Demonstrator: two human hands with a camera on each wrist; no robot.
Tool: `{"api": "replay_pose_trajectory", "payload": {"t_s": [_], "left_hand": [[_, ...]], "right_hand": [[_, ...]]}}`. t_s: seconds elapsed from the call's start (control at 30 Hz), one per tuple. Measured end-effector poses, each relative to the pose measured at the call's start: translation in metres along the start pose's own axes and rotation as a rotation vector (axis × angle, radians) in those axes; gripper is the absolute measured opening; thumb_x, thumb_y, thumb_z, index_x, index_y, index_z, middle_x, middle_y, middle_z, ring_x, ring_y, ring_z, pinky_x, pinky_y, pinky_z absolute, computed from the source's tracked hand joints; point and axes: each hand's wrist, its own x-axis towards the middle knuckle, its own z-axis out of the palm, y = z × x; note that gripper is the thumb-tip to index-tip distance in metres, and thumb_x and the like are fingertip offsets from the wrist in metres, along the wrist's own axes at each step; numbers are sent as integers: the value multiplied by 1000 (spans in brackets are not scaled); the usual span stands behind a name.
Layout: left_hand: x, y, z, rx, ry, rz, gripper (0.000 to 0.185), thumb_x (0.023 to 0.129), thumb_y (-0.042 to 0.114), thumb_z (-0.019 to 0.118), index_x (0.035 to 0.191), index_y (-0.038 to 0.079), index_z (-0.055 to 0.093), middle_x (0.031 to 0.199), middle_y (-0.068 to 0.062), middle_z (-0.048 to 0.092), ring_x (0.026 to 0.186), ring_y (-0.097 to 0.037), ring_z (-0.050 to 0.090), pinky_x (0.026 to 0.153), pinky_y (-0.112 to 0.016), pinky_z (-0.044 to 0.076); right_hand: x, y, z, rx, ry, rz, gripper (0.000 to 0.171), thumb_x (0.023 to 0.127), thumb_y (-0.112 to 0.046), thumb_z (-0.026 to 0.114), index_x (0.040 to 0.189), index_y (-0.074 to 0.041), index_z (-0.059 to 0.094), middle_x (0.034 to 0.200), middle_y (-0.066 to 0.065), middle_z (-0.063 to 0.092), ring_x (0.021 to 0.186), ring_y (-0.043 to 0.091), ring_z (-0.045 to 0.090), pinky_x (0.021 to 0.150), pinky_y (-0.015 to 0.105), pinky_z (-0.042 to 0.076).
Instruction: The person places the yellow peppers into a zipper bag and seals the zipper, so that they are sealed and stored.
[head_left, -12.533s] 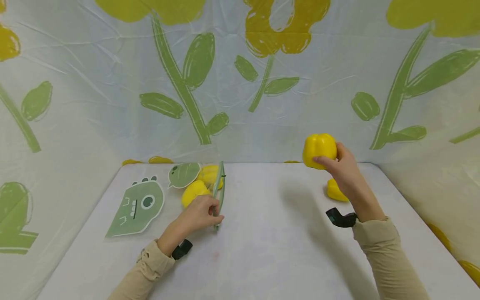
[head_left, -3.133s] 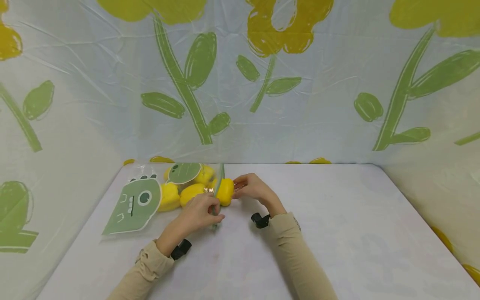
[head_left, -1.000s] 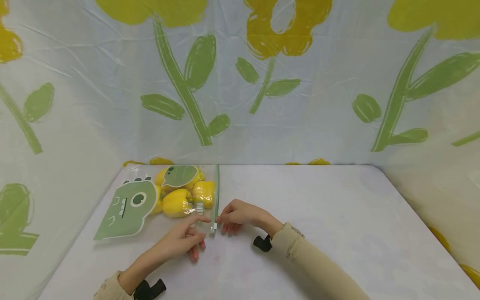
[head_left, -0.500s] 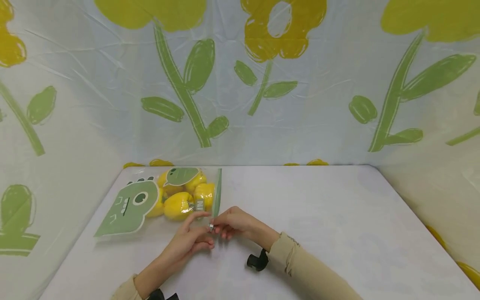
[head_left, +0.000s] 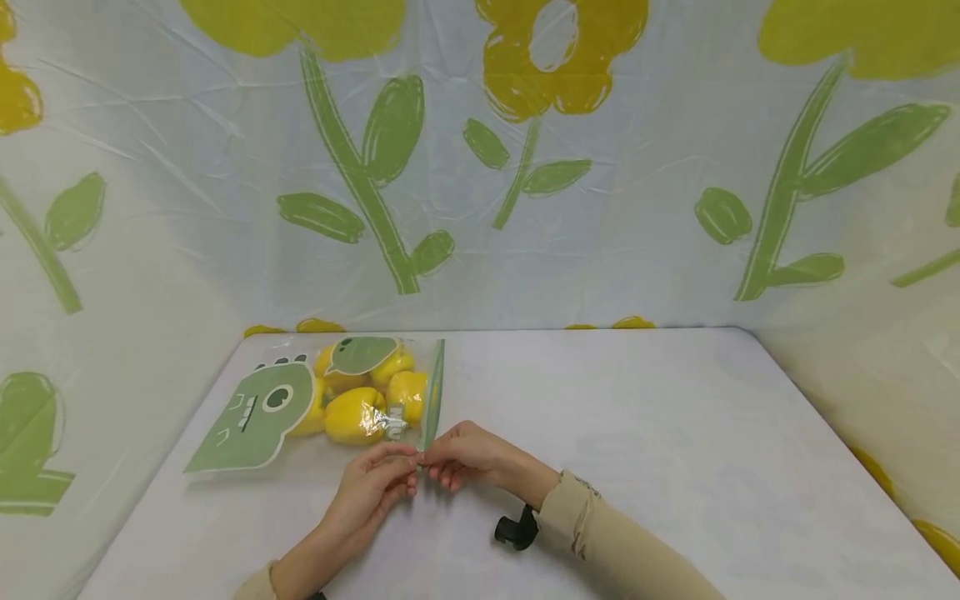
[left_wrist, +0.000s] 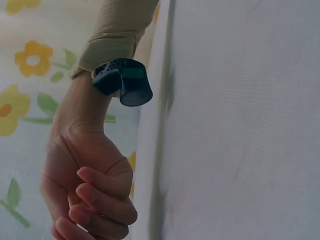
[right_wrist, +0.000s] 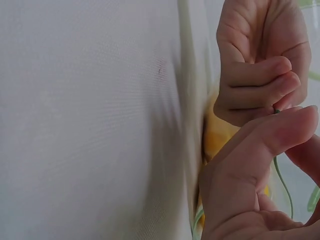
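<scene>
A clear zip bag (head_left: 251,433) with green cartoon prints lies at the far left of the table, several yellow bell peppers (head_left: 352,417) inside. Its green zip strip (head_left: 434,400) runs along the right side, bowed slightly apart in the middle. At the strip's near end, my left hand (head_left: 367,496) grips the bag's corner between thumb and fingers. My right hand (head_left: 480,458) pinches the same end, fingertips meeting the left ones and hiding the slider. In the right wrist view, a thin green edge (right_wrist: 282,180) runs between both hands. The left wrist view shows the right hand (left_wrist: 85,160), fingers curled.
The white table (head_left: 637,467) extends to the right of the bag. A flower-printed curtain (head_left: 637,208) stands behind it and along both sides. A black wrist device (head_left: 517,529) hangs under the right wrist.
Earlier, the right hand lifted a pepper, then brought peppers into the bag. Since then both hands have come together at the zip's near end, and the slider has gone under the fingers.
</scene>
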Motion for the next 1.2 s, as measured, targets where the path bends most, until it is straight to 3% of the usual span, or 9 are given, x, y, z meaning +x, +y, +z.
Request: {"api": "replay_pose_trajectory", "payload": {"t_s": [0.17,0.33,0.6,1.2], "left_hand": [[0,-2,1,2,23,-14,10,89,-3,61,98,-1,67,93,-9,68,69,-14,59,66,-24,53],[1,-3,4,12,80,4,20,87,-5,63,106,-8,65,85,-11,66,67,-15,59,63,-25,54],[2,-7,5,12,158,19,29,84,-9,63,113,-12,62,75,-11,64,63,-16,58,59,-26,53],[7,-5,8,-30,185,88,19,84,-10,62,102,-10,66,73,-10,63,60,-19,56,56,-27,51]], "right_hand": [[0,2,-1,24,13,31,15,86,-8,68,74,2,66,56,-1,58,44,6,48,43,18,43],[4,2,-4,62,70,29,16,86,-7,69,72,-1,68,58,0,59,45,5,49,45,18,44],[21,1,-11,82,198,-35,16,90,-7,66,76,1,65,64,2,60,51,9,51,52,21,48],[44,-9,4,130,449,-131,25,91,-3,59,67,-4,54,55,2,48,44,10,47,43,20,45]]}}
